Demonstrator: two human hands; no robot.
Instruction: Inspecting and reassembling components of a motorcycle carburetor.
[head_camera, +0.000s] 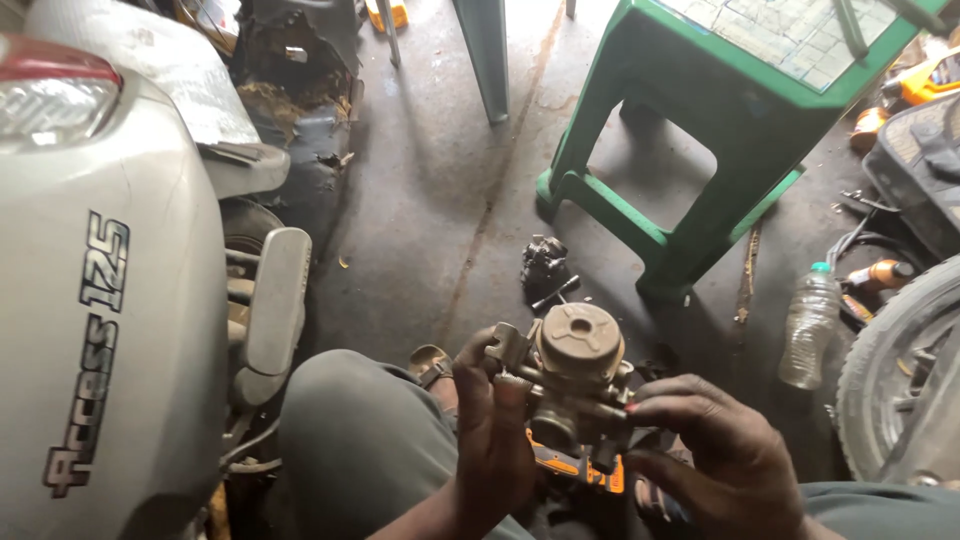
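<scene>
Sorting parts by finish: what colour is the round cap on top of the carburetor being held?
Dull tan-brown, dusty-looking, on the carburetor; seen best, and only, in the head view.

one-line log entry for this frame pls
left hand: holds carburetor | right hand: fingertips on carburetor side | below: orange tool | floor: green stool, plastic bottle, scooter at left

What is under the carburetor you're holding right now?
Under the carburetor an orange-and-black tool shows in part on the floor. The left hand and right hand cover the rest.
</scene>
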